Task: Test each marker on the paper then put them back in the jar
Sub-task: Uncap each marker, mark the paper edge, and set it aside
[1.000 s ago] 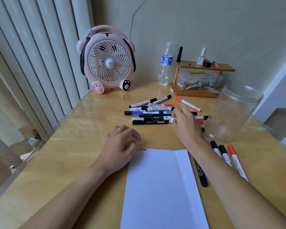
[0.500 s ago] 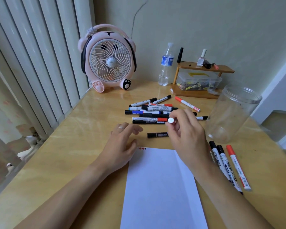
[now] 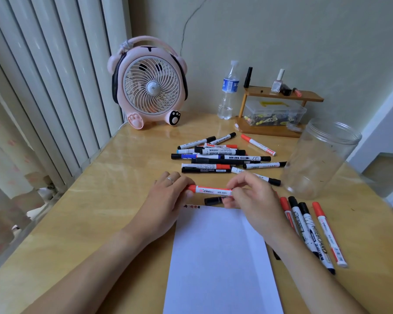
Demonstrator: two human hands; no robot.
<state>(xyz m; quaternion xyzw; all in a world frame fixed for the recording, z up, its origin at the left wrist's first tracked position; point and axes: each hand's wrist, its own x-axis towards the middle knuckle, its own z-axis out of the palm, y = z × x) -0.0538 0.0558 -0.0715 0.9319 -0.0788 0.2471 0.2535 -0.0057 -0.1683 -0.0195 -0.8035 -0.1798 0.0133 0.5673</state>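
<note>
A red-capped white marker is held level just above the far edge of the white paper. My left hand pinches its red cap end and my right hand pinches the other end. A short black piece, perhaps a cap, lies under the marker. A few small test marks sit at the paper's far left corner. Several markers lie piled beyond my hands. Several more markers lie in a row right of the paper. The clear jar stands upright at the right, nothing visible inside.
A pink fan stands at the back left of the wooden table. A water bottle and a small wooden shelf with a clear box stand at the back. Vertical blinds border the left.
My right hand lifted a red-capped marker from the pile and brought it toward the paper. My left hand rose off the table and took hold of its cap end.
</note>
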